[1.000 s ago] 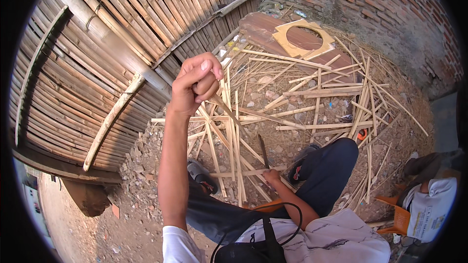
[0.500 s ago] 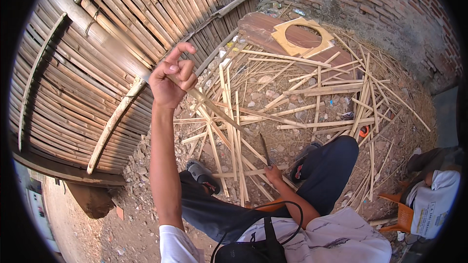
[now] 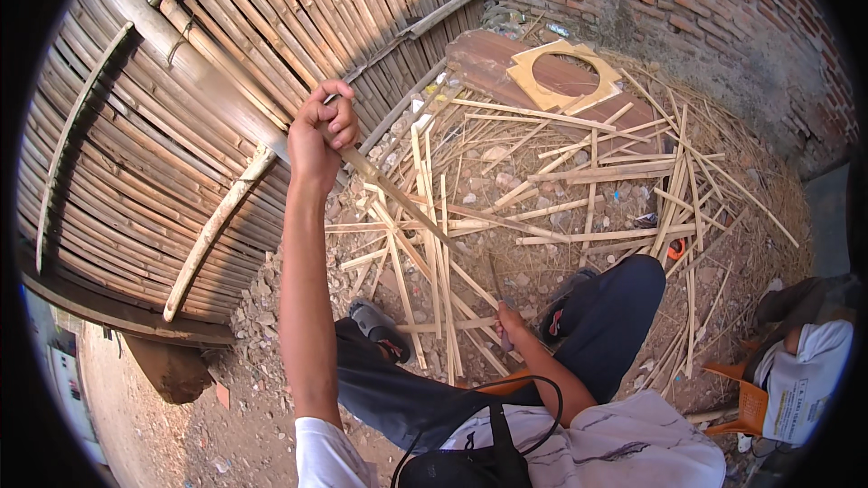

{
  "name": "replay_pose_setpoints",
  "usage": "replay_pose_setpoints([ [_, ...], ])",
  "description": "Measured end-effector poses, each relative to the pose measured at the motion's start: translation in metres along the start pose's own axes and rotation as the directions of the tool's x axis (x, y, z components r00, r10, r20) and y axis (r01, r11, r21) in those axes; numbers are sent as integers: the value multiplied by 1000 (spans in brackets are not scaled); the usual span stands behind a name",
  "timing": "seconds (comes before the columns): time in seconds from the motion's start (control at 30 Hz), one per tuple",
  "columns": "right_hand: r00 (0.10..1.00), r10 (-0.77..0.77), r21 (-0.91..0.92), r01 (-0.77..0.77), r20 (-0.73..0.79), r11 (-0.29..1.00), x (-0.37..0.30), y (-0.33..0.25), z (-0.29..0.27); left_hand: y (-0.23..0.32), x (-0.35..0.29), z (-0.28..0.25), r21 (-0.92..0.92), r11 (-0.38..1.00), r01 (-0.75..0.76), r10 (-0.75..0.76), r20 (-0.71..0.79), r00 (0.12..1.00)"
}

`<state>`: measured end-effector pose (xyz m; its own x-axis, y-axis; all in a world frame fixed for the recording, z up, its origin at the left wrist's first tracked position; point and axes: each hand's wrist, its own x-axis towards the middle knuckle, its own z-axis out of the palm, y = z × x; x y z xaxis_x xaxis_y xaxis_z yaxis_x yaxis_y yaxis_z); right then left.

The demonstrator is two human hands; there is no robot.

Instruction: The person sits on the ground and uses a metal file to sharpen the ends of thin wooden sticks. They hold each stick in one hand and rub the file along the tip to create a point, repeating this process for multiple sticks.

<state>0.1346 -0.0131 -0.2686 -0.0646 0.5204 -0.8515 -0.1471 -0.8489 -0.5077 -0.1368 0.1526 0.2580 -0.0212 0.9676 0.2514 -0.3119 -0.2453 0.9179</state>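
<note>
My left hand is raised at the upper left, its fingers curled round one end of a bamboo strip. The strip slants down to the right, toward my right hand. Low between my knees, my right hand is closed on the handle of a knife. Its dark blade points up and away from me and is somewhat blurred. The blade is close to the strip's lower end; I cannot tell whether they touch.
Many split bamboo strips lie crisscrossed on rubble ahead. A bamboo-slat wall stands left, a brick wall behind. A yellowish board with a round hole lies on a brown panel. An orange chair with a person stands right.
My left fingers have curled in more tightly; the index finger was more outstretched before. My right hand has shifted slightly down and right with the knife, whose blade now looks blurred.
</note>
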Motion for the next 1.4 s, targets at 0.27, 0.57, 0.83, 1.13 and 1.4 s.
replay_pose_setpoints([
  [0.27,963,-234,272,191,133,943,-67,-54,43,-15,-8,-3,-89,992,-85,95,110,989],
  [0.57,864,-377,318,273,334,908,-167,-104,99,-21,-12,34,12,989,-149,149,17,989],
  [0.83,856,-391,237,324,338,916,-183,-117,113,-27,-11,45,206,938,-277,323,-235,917],
  [1.13,737,-629,414,506,247,757,-187,-142,100,-30,-12,33,152,931,-332,358,-208,910],
  [1.4,990,-39,201,11,135,980,-69,-17,71,-30,-8,30,229,895,-383,440,-304,845],
])
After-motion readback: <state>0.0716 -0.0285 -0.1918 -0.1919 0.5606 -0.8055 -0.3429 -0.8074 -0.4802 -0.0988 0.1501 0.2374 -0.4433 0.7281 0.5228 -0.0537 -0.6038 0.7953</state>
